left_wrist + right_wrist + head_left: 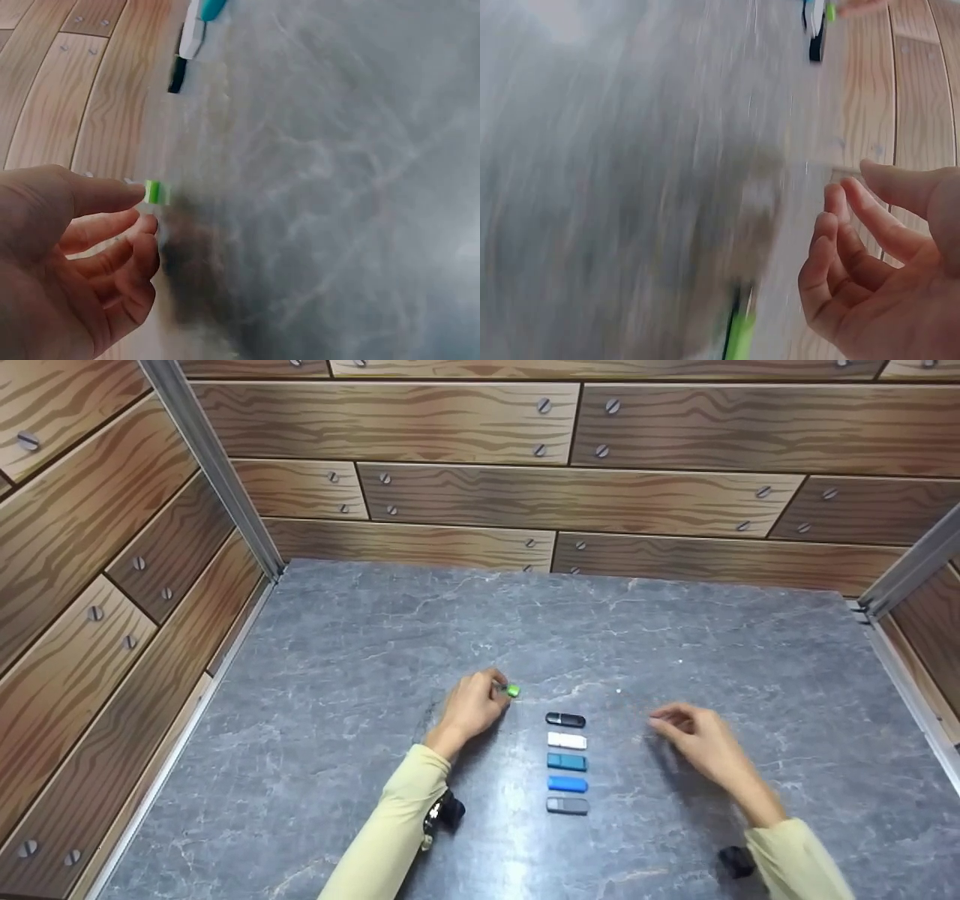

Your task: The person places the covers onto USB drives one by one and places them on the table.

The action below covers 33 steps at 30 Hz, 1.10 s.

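My left hand [471,706] pinches a small bright green USB stick [514,691] between thumb and fingers, just above and left of a column of USB sticks. In the left wrist view the green USB stick [153,192] peeks out past the thumb tip, the rest hidden by fingers. From top to bottom the column has a black stick [565,720], a white one [567,741], a teal one [567,763], a blue one [568,784] and a grey one [567,806]. Right of them my right hand [701,741] hovers with loosely bent fingers, holding nothing.
The grey marbled tabletop [360,660] is bounded by wood-patterned walls [465,420] at the back and sides. Two tiny white specks lie beyond the column. A lime-green piece [740,335] shows low in the right wrist view; what it is I cannot tell.
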{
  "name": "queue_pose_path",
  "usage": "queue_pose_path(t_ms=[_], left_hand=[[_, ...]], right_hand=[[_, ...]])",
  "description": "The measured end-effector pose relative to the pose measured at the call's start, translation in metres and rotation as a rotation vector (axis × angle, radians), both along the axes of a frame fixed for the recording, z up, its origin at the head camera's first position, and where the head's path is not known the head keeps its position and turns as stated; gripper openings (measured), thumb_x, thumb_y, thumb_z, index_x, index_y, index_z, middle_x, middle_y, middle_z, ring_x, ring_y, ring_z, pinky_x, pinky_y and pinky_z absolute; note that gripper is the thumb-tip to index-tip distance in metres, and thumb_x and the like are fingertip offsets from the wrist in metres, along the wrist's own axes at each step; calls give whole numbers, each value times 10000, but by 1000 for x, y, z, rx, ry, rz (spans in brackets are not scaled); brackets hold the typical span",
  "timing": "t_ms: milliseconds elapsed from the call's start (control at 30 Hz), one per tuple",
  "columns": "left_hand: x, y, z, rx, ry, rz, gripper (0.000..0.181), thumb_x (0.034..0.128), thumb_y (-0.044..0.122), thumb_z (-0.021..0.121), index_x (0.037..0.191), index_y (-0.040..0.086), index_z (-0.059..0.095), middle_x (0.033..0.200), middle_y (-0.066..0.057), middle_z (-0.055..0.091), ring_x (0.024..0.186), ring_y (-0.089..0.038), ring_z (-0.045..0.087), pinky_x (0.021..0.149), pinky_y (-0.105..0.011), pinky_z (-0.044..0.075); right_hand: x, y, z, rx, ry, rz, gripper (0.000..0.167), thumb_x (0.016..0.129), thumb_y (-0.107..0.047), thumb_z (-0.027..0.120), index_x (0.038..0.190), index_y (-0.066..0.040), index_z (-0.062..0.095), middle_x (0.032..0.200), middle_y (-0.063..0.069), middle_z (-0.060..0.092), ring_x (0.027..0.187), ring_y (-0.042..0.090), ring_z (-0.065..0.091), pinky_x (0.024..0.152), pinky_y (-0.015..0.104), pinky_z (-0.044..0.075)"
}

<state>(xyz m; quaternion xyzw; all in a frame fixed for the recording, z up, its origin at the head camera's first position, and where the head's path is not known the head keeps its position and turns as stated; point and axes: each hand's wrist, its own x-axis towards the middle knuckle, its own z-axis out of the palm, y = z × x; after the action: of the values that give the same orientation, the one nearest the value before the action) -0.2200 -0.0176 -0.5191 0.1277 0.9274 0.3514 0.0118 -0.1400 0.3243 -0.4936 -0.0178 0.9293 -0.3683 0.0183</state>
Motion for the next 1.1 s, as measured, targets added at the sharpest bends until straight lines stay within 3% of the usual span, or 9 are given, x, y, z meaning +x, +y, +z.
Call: queue_pose_path(t_ms=[233, 300, 500, 667, 900, 1100], left_hand=[[-15, 1, -41, -29, 88, 51, 220, 876, 170, 755, 1092, 195, 724, 804, 55, 721, 672, -146, 625, 565, -368, 495], [-13, 1, -37, -21, 75, 30, 258, 889, 162, 762, 1142, 186, 717, 788, 52, 710, 677, -147, 623, 577, -371, 499], [0, 6, -6, -51, 7, -23, 267, 946, 160, 778, 1208, 156, 730, 808, 20, 718, 710, -129, 625, 630, -349, 511], [0, 8, -4, -84, 16, -1, 160, 938, 157, 785, 1094, 147, 749, 848, 13, 746, 720, -109, 620, 629, -321, 511], [1, 9, -4, -98, 34, -15, 186, 920, 196, 815, 1082, 143, 741, 913, -8, 769, 790, -182, 688, 649, -360, 543], [2, 11, -3, -112, 54, -18, 155, 916, 217, 814, 1024, 138, 735, 877, 3, 732, 763, -152, 647, 643, -344, 532]], right_hand=[[6, 39, -6, 90, -34, -23, 260, 1032, -198, 680, 1189, 3, 736, 1092, 182, 780, 959, 225, 722, 787, 255, 526], [7, 45, -9, 91, -34, -30, 255, 1031, -187, 680, 1188, 5, 738, 1090, 187, 780, 937, 190, 710, 771, 254, 519], [15, 59, -14, 117, -35, -72, 233, 1026, -156, 667, 1190, -8, 743, 1065, 194, 780, 802, 90, 601, 662, 247, 437], [19, 70, -13, 149, -6, -59, 246, 993, -51, 654, 1222, -16, 739, 1067, 242, 752, 834, 174, 639, 648, 265, 445], [25, 78, -16, 152, -22, -31, 322, 946, 17, 666, 1264, 13, 714, 1133, 306, 698, 977, 380, 687, 792, 415, 535], [27, 79, -17, 165, -52, -12, 332, 924, -39, 741, 1250, 15, 716, 1156, 284, 706, 999, 349, 660, 828, 406, 500]])
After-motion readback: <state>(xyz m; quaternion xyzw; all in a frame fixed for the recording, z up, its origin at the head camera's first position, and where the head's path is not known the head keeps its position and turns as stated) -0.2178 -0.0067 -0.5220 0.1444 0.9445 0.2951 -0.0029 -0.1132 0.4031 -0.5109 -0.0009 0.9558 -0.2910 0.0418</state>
